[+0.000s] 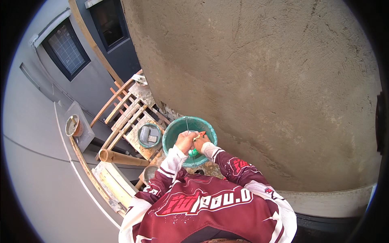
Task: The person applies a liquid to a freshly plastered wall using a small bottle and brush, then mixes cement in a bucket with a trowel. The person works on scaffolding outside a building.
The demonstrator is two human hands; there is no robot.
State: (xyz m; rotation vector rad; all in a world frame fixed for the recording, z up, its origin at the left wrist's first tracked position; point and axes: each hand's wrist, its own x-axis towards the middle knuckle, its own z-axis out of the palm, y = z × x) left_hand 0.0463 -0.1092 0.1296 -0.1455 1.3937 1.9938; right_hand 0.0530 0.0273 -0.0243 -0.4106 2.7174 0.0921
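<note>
My left hand (185,141) and my right hand (201,142) are close together over a large green bucket (167,137). The fingers of both hands are closed, pinching at one small spot. Between them shows a small orange-and-pale item (202,133), too small to name, which seems to be gripped by both hands. Just under the hands, a bright green and white thing (193,152) is partly hidden. A thin metal handle (187,123) crosses the bucket's opening and passes behind my left hand.
A smaller green tub (139,139) holding grey blocky things stands left on splashed boards. Wooden slats (121,117), a thick bamboo pole (121,158) and an orange-brown pail (77,127) lie further left. A rough plastered wall (259,81) rises ahead and right.
</note>
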